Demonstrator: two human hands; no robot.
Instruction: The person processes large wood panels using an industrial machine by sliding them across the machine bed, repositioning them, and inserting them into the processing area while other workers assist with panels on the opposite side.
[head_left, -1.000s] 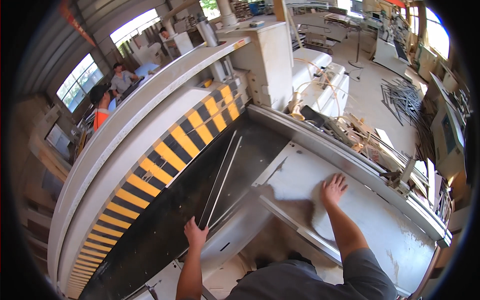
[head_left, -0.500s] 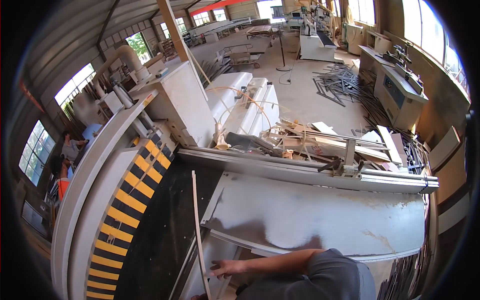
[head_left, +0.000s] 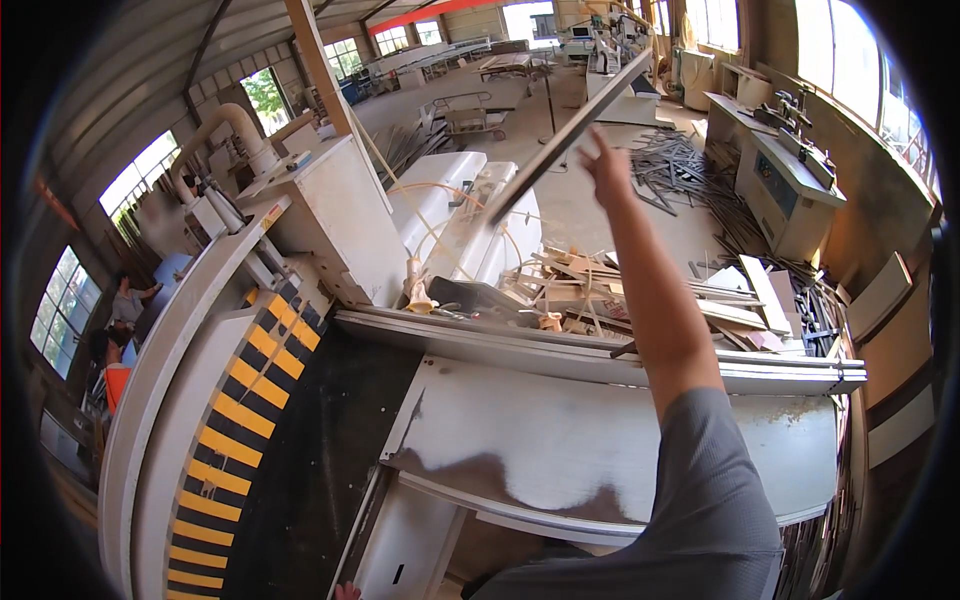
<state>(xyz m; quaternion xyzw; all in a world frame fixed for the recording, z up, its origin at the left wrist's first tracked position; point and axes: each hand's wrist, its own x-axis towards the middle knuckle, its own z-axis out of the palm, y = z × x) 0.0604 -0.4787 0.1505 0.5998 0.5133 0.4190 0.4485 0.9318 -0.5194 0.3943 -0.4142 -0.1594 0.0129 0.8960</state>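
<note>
No readable text, labels, brands or numbers

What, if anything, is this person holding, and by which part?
The right hand seems to hold nothing: it is open, with the long strip airborne just past it. The left hand is mostly cut off; its hold cannot be told.

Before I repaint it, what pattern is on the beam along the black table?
The beam has yellow and black stripes, clearest in head view.
</note>
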